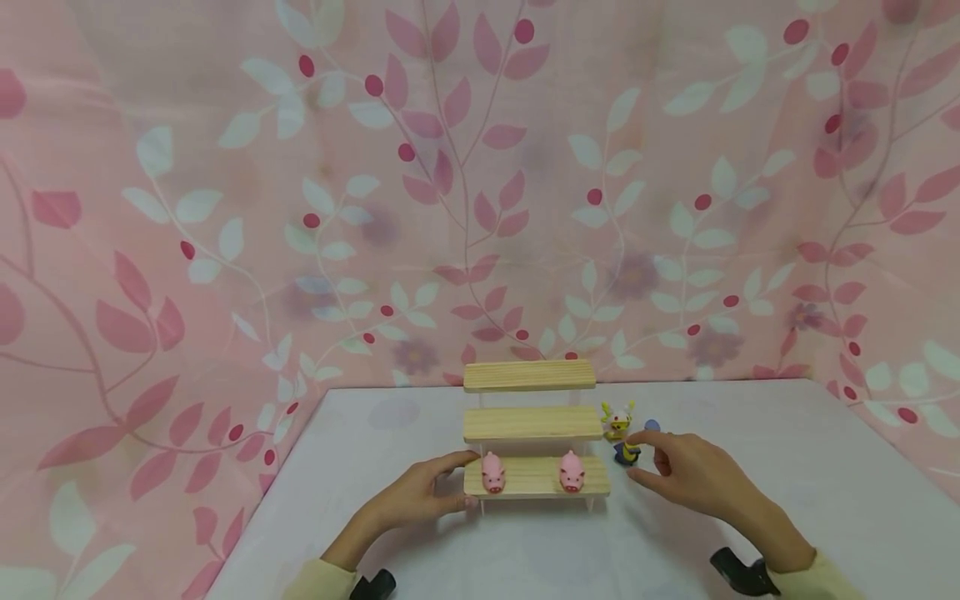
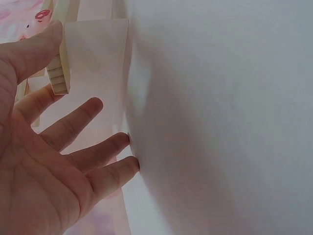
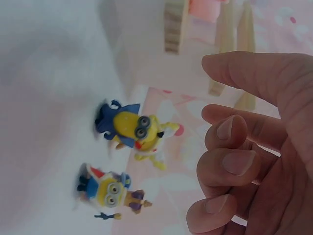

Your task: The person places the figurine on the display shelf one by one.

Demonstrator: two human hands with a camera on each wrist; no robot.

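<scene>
A three-tier wooden display stand (image 1: 532, 485) stands on the table. My left hand (image 1: 420, 497) grips the left end of its lowest board between thumb and index finger, the other fingers spread below. Two pink toy pigs (image 1: 492, 475) sit apart on that board. To the right of the stand, my right hand (image 1: 693, 473) hovers with thumb and index finger apart, holding nothing. Close to its fingertips stands a yellow minion figure in blue (image 3: 128, 125). Behind it is a yellow figure with horn-like shapes (image 1: 617, 423). Another minion figure with a crown (image 3: 107, 188) shows in the right wrist view.
A white cloth covers the table (image 1: 390, 417). Pink leaf-patterned fabric (image 1: 525, 183) hangs behind and at the sides. The stand's two upper boards (image 1: 531, 423) rise in steps behind the lowest one. A small bluish thing (image 1: 652, 425), unclear, lies beyond my right hand.
</scene>
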